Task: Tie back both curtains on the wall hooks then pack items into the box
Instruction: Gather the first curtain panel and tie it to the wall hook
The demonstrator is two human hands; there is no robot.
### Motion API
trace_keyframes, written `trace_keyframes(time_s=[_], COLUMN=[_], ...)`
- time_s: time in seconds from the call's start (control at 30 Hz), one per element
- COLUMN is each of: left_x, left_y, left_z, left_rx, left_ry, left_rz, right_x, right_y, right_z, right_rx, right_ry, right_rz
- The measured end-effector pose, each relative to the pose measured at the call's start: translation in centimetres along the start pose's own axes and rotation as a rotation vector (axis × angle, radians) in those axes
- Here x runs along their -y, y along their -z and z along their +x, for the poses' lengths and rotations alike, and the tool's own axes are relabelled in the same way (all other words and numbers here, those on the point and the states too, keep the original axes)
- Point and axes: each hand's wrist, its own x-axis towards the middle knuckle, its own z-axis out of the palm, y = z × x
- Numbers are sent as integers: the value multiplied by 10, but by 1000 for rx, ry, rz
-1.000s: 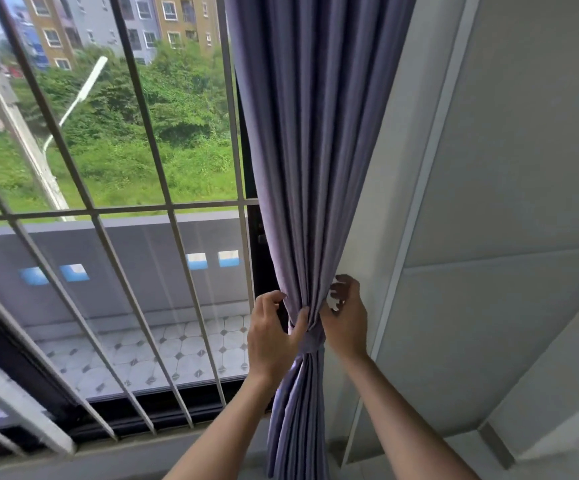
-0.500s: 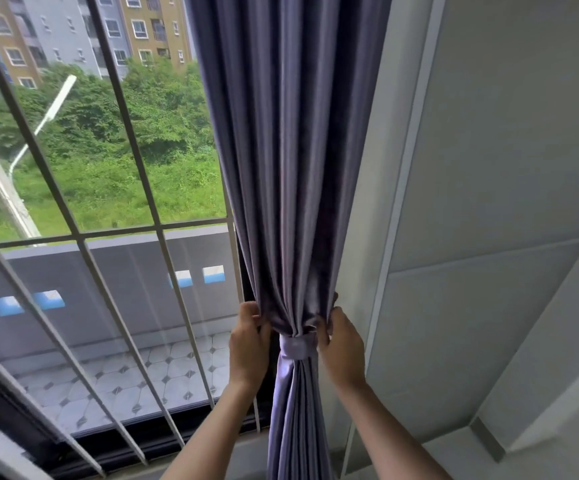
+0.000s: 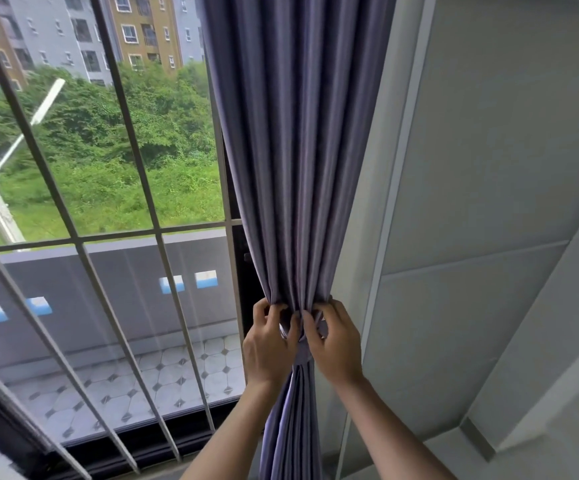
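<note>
— Which step is this?

— The tie-back, I'd judge. The curtain hangs gathered at the window's right edge, against the wall, cinched by a band.

— And the hands?

— Both are curled into the folds just above the band: left hand pinching cloth on the window side, right hand on the wall side.

— Is it hooked?

— Cannot tell; no hook shows, and the band's back is hidden.

— Next?

— Probably settle the pleats evenly, check the band holds, then let go. The other curtain and the box are out of view.
</note>
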Motion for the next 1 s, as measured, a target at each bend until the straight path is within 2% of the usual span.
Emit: trace_keyframes(time_s=[0.2, 0.37, 0.47, 0.57, 0.7, 0.9, 1.0], left_x=[-6, 6, 13, 13, 4, 11, 23], left_y=[-4, 5, 7, 2, -3, -6, -7], left_z=[7, -9, -6, -1, -1, -13, -24], left_rx=[-18, -8, -21, 17, 36, 89, 147], left_ry=[18, -219, -264, -239, -134, -126, -34], left_rz=[49, 34, 76, 109, 101, -102, -243], right_x=[-8, -26, -30, -21, -23, -38, -30], right_y=[-5, -5, -6, -13, -22, -23, -14], right_z=[2, -4, 1, -7, -20, -29, -35], right_rx=[55, -39, 11, 108, 144, 152, 144], right_ry=[-1, 18, 34, 26, -73, -122, -180], right_rz=[-76, -179, -207, -202, -199, -166, 29])
